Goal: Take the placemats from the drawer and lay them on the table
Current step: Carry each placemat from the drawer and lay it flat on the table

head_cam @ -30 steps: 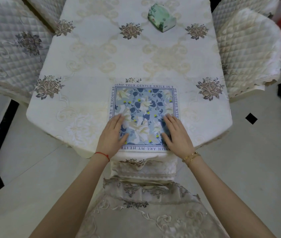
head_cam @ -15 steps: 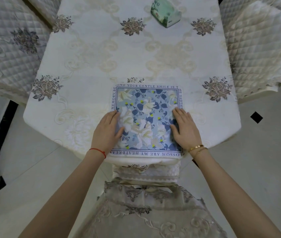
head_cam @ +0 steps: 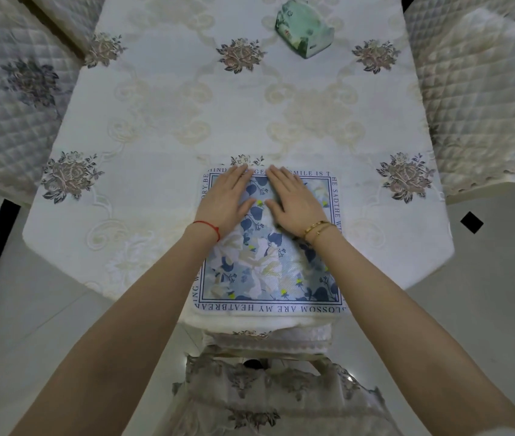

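Note:
A square placemat (head_cam: pixel 268 265) with blue and white flowers and a printed text border lies flat at the near edge of the table (head_cam: pixel 162 196), which is covered by a cream embroidered cloth. My left hand (head_cam: pixel 228 199) and my right hand (head_cam: pixel 294 201) rest palm-down side by side on the mat's far half, fingers together and reaching its far edge. Neither hand grips anything. No drawer is in view.
A green tissue pack (head_cam: pixel 305 33) lies at the far middle of the table. Quilted chair covers stand at the left (head_cam: pixel 8 99) and right (head_cam: pixel 482 99). A lace-covered chair (head_cam: pixel 268 391) is tucked in just below the mat. Pale floor tiles surround the table.
Both hands slid from the mat's near side corners up and inward to its far middle, still flat on it. The mat stayed in place.

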Tool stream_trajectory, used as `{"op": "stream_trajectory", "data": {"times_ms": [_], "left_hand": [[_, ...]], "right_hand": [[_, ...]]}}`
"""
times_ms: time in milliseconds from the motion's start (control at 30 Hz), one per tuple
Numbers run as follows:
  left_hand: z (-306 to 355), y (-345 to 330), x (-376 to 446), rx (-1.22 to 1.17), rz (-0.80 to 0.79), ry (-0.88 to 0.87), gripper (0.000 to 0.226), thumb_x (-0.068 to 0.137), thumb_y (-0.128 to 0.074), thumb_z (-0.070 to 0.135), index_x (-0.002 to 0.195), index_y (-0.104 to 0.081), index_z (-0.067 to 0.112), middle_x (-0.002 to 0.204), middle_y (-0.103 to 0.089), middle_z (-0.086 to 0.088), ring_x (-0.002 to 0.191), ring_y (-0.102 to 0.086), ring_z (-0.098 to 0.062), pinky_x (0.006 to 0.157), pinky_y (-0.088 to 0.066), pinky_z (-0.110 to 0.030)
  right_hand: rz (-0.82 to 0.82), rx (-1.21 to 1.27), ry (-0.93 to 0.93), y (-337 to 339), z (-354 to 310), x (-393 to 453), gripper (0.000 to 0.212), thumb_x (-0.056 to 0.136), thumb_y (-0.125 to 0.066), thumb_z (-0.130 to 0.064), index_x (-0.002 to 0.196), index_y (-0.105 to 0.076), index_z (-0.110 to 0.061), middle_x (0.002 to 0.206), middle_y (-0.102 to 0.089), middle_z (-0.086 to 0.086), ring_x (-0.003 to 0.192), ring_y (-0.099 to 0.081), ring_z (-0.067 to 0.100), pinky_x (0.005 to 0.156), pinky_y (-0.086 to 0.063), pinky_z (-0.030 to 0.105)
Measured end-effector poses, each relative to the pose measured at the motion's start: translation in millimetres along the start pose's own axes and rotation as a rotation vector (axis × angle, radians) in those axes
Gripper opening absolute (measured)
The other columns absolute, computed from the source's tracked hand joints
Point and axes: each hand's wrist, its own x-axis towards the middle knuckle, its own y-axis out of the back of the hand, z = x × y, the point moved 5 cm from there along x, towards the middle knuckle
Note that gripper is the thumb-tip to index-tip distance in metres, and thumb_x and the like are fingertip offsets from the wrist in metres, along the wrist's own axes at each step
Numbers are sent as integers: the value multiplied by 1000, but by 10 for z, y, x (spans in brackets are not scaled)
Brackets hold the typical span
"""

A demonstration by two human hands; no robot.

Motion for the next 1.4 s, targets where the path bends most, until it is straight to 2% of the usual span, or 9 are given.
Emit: {"op": "stream_trajectory", "data": {"times_ms": [167,367,467,567,733,933,1067,1200,1400], "left_hand": [[-232,22,-137,10,19,101,70,97,-35,51,151,-15,12,159,-16,-6,147,-13,-22,121,-10,-35],[-343,118,-436,-5,27,219,70,97,-42,43,149,-19,3,157,-20,-13,146,-16,-27,120,-12,-35],[-113,148,-637,-75,44,119,65,97,-45,38,149,-23,6,157,-22,-11,145,-17,-25,120,-12,-32],[145,38,-837,-67,20,29,66,96,-40,44,150,-22,10,157,-21,-8,146,-14,-21,121,-11,-34],[82,-96,-1067,-14,-5,80,69,95,-35,52,150,-20,13,158,-20,-4,146,-16,-21,121,-15,-37],[-142,13,-1387,-46,6,222,67,96,-47,40,150,-21,10,158,-21,-5,146,-17,-23,120,-14,-35],[108,-3,-1598,-66,39,153,67,95,-41,46,148,-27,8,156,-24,-9,145,-18,-23,120,-15,-36],[511,-246,-1723,-97,-41,102,72,95,-45,46,152,-13,13,160,-10,-4,148,-5,-18,121,-12,-36],[386,-265,-1979,-6,-25,148,73,94,-28,56,151,-16,12,158,-18,-2,146,-13,-17,120,-14,-33]], "right_hand": [[50,-25,-123,113,502,-333,62,99,-33,-42,151,-11,-16,159,-11,2,146,-6,16,119,-3,34],[92,-33,-295,235,677,-661,68,94,-32,-44,150,-13,-11,159,-11,6,146,-3,20,119,1,35],[92,-8,-187,172,345,-784,66,96,-35,-45,150,-14,-14,159,-10,4,146,-1,18,119,1,35],[39,26,-111,-7,-6,-899,69,96,-38,-46,151,-10,-15,159,-7,2,146,3,15,118,3,31],[26,-3,-149,-69,95,-1148,71,96,-30,-53,151,-6,-16,159,-6,0,145,1,12,118,2,30],[53,-56,-308,81,474,-1603,74,92,-21,-54,150,-12,-11,159,-12,6,146,-6,19,119,1,34],[69,7,-228,34,79,-1763,66,98,-33,-48,151,-11,-14,159,-6,2,146,2,16,119,2,33],[3,29,-151,-272,-425,-1778,71,97,-35,-51,151,-7,-14,159,-1,0,145,7,13,120,0,34],[12,-6,-236,-285,-215,-2109,71,95,-25,-57,151,-6,-17,158,-3,-3,145,4,11,119,0,36]]}}
